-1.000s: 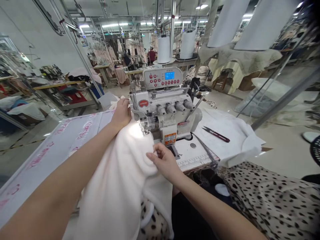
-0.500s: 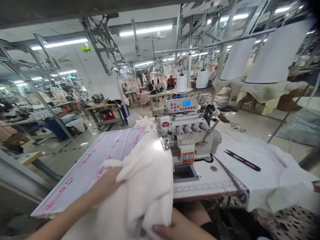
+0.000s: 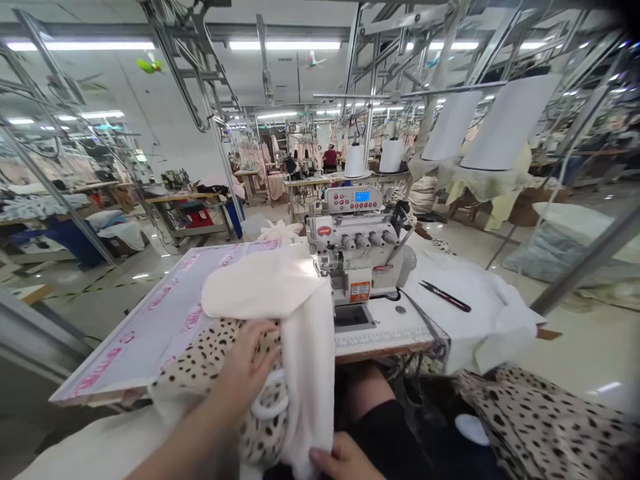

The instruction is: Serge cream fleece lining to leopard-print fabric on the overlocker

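A white fabric piece (image 3: 307,340) runs from under the presser foot of the overlock sewing machine (image 3: 350,243) down over the table's front edge. My right hand (image 3: 345,457) pinches its lower edge between thumb and fingers. My left hand (image 3: 250,363) lies on the black-spotted beige fabric (image 3: 205,347), fingers a little apart. A folded white flap (image 3: 255,283) rests just beyond those fingers. Close to my left hand, a white ring-shaped strip (image 3: 273,403) lies on the spotted fabric. The machine's lamp lights the cloth at the needle.
Thread snips (image 3: 445,295) lie on white cloth (image 3: 475,327) right of the machine. A printed covering (image 3: 165,313) lies over the left table. Large white thread cones (image 3: 510,123) stand at right. More spotted fabric (image 3: 545,413) is piled at lower right. A person (image 3: 330,157) is far behind.
My left hand has let go of the white fabric and moved onto the spotted fabric, which is now uncovered. The white flap lies flat towards the left. My right hand still pinches the lower edge.
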A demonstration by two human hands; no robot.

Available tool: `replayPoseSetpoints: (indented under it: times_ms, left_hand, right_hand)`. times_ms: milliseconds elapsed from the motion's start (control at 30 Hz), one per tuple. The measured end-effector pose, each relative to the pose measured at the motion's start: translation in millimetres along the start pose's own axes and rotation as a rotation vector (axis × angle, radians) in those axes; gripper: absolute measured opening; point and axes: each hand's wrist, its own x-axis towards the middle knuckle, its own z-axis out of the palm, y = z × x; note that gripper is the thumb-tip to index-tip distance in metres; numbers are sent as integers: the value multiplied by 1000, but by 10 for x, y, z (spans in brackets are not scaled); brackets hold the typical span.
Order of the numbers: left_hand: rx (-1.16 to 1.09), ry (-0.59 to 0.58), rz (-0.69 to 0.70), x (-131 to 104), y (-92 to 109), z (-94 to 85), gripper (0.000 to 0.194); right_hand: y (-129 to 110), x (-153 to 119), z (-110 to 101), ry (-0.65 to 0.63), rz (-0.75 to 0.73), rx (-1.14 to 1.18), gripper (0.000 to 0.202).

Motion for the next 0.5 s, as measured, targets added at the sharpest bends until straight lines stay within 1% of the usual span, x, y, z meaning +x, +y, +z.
replayPoseSetpoints:
  times_ms: [33, 67, 100, 167, 267, 333, 433, 500]
  left_hand:
    - [-40, -21, -42, -122, 9, 76, 21]
    - [-63, -28, -84, -196, -17, 142, 22]
    - [-71, -18, -123, -223, -75, 200, 25]
    - [-53, 47, -172, -164, -243, 294, 37]
    - [-18, 154, -203, 100, -478, 382, 64]
    - [-14, 171, -197, 322, -570, 411, 77]
    - [-51, 131, -167, 647, -646, 423, 85]
    - [-94, 107, -156, 833, -693, 423, 77]
  right_hand:
    - [58, 11, -17, 18, -4, 15, 65]
    - [103, 25, -24, 29, -11, 30, 65]
    - [136, 41, -20, 34, -17, 44, 64]
    - [181, 71, 16, 27, -19, 60, 64]
    - [241, 107, 89, 22, -28, 67, 65]
    - [293, 123, 115, 30, -35, 73, 66]
    - [352, 120, 103, 54, -41, 68, 67]
    - [350, 95, 79, 70, -39, 58, 66]
